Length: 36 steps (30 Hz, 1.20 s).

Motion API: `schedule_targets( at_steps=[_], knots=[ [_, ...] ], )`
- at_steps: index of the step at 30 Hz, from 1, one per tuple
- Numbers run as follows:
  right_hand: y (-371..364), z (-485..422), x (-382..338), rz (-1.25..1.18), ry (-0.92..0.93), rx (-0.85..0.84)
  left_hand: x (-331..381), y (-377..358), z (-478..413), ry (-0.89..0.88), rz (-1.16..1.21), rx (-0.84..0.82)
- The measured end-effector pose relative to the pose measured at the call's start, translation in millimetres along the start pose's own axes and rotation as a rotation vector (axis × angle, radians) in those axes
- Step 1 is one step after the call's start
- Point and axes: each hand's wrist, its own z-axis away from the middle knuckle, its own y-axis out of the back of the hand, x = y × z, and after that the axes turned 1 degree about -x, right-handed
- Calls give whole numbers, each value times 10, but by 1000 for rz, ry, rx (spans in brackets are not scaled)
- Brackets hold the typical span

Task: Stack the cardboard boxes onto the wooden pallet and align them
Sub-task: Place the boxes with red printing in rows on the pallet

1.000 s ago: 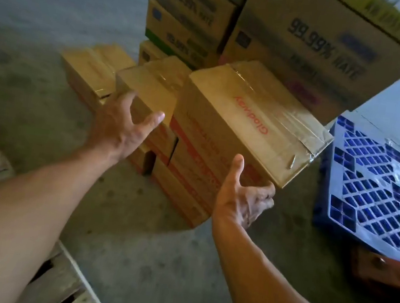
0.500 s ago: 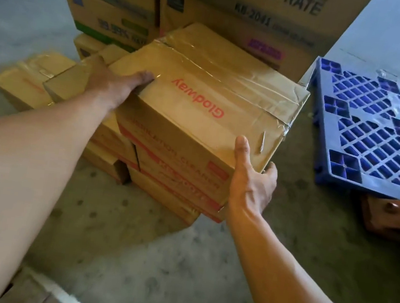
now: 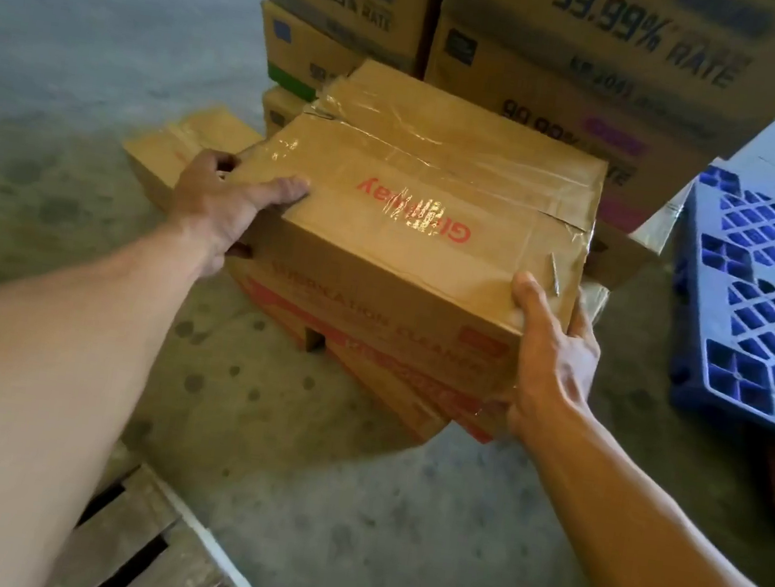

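Note:
A taped brown cardboard box (image 3: 416,208) with red lettering sits at the top of a low pile of similar boxes (image 3: 392,392) on the concrete floor. My left hand (image 3: 225,203) grips its left end, thumb on the top face. My right hand (image 3: 550,354) clasps its near right corner, fingers wrapped around the side. The box looks slightly tilted and pulled towards me. A corner of the wooden pallet (image 3: 154,553) shows at the bottom left, partly hidden by my left forearm.
Tall stacks of larger printed cartons (image 3: 579,57) stand right behind the pile. A blue plastic pallet (image 3: 767,313) lies at the right. Another low brown box (image 3: 183,143) rests on the floor at the left. Bare concrete lies between the pile and the wooden pallet.
Both hands went from reaching, open, to closing on the top box's two ends. The box has since shifted towards me and off the pile's line.

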Motion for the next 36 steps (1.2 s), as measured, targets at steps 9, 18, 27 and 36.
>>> schedule_targets(
  at_steps=[9, 18, 27, 36],
  knots=[
    [-878, 1808, 46, -8, 0, -452, -409, 2695, 1459, 161, 190, 16],
    [-2438, 3522, 750, 166, 124, -907, -1443, 4970, 2731, 110, 288, 429],
    [-4006, 4377, 1761, 360, 39, -1101, -2456, 6187, 2660, 227, 414, 648],
    [-5730, 4707, 3210, 494, 8, -1205, -3749, 7267, 1657, 402, 358, 808]
  ],
)
